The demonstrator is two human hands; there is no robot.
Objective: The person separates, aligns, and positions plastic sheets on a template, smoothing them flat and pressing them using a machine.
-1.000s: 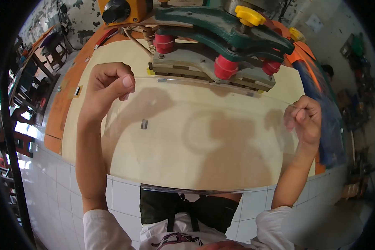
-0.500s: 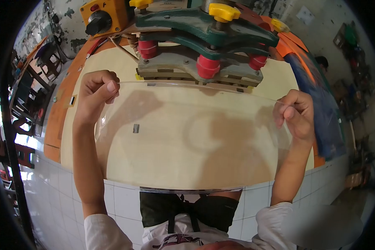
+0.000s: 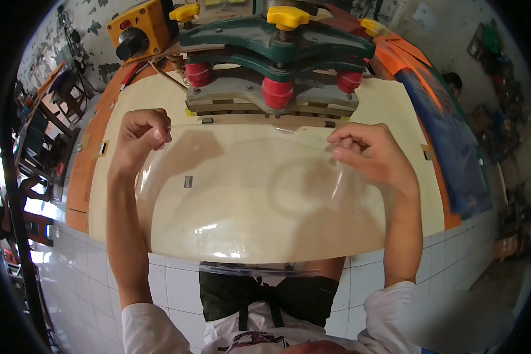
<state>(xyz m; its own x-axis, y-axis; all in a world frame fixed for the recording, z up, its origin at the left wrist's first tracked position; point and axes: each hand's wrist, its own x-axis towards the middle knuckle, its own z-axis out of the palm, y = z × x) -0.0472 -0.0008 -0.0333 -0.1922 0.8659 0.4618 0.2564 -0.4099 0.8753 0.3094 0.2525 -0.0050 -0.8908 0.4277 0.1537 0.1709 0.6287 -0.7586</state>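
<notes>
A clear plastic sheet (image 3: 236, 230) stretches between my hands above a cream-coloured board. My left hand (image 3: 144, 138) pinches its far left corner between thumb and fingers. On the right, my right hand (image 3: 369, 150) is closed on the far edge, where the sheet bends and curls downward. The near edge of the sheet hangs past the board over my lap. Just beyond the far edge stands a press head (image 3: 271, 97), green and grey with red cylinders and yellow knobs. A small dark grey piece (image 3: 188, 182) shows under the sheet, left of the middle.
The cream board (image 3: 413, 194) lies on an orange-brown table (image 3: 79, 189). A yellow control box (image 3: 138, 32) with a black knob is at the back left. Blue and orange sheets (image 3: 442, 147) drape over the right side. Two small dark pieces lie near the press's front.
My right hand has moved left, toward the middle, bringing its edge of the sheet along so it bows and curls. My left hand keeps its pinch. The view has shifted slightly.
</notes>
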